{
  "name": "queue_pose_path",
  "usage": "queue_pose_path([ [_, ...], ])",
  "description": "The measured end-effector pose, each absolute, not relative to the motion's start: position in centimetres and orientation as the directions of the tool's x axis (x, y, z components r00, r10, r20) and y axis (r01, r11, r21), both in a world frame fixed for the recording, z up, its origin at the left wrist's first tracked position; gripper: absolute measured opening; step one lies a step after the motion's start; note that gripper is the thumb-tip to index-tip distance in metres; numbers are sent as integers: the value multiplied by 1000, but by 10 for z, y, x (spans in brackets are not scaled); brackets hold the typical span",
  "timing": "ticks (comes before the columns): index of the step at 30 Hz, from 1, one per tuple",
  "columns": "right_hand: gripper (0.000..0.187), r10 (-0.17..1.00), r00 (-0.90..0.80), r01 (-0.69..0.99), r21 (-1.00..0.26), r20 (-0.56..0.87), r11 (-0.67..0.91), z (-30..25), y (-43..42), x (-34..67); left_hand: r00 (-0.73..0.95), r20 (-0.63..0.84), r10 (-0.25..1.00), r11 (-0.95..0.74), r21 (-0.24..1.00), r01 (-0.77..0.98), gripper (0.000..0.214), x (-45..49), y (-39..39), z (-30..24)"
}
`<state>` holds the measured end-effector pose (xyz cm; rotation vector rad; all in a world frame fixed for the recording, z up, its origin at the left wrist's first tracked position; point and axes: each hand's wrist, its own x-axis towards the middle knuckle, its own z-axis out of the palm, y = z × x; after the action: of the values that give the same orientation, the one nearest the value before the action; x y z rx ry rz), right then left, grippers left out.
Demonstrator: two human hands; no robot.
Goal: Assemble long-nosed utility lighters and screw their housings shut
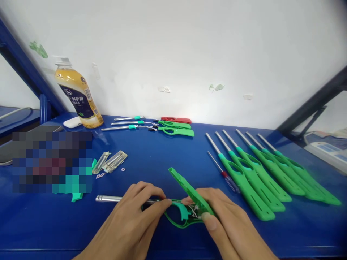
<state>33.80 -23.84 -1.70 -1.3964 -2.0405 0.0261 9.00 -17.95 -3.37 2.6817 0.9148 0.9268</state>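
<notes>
On the blue table, near its front edge, lies an opened green long-neck lighter (181, 213) with its teal trigger and thin wires showing. Its metal tube (108, 198) points left. My left hand (138, 213) pinches the lighter's neck where the tube meets the body, fingers closed. My right hand (222, 216) grips the handle end and holds a green shell half (187, 187), which tilts up and to the left above the body.
Several assembled green lighters (260, 173) lie in a row at the right, with a small screwdriver (223, 176) beside them. Three partly built lighters (168, 127) lie at the back. A yellow drink bottle (78, 95) stands back left; clear small parts (110, 161) lie left of centre.
</notes>
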Motion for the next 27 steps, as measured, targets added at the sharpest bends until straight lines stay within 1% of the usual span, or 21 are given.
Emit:
queue_pose_path([
  [3,37,818,-257,813,-343,514,471,-16,-237,338,635,480,606,-795,345,499,41,88,-178,-34],
  [6,35,817,-299,793,-348,493,500,-16,-237,340,633,477,610,-793,357,494,39,89,-177,-34],
  [10,35,811,-286,782,-365,510,505,-16,-238,342,617,502,607,-795,363,487,38,91,-177,-33],
  [16,32,794,-269,795,-340,546,503,-16,-240,341,626,482,613,-790,371,488,38,90,-177,-34],
  [20,29,758,-299,774,-318,580,548,-19,-234,341,621,510,595,-803,343,488,40,91,-178,-35],
  [23,29,750,-331,755,-316,573,574,-23,-231,342,625,512,590,-805,314,503,41,92,-179,-33],
  [27,26,710,-376,762,-238,595,603,-27,-230,341,640,520,565,-822,290,491,49,92,-179,-31],
])
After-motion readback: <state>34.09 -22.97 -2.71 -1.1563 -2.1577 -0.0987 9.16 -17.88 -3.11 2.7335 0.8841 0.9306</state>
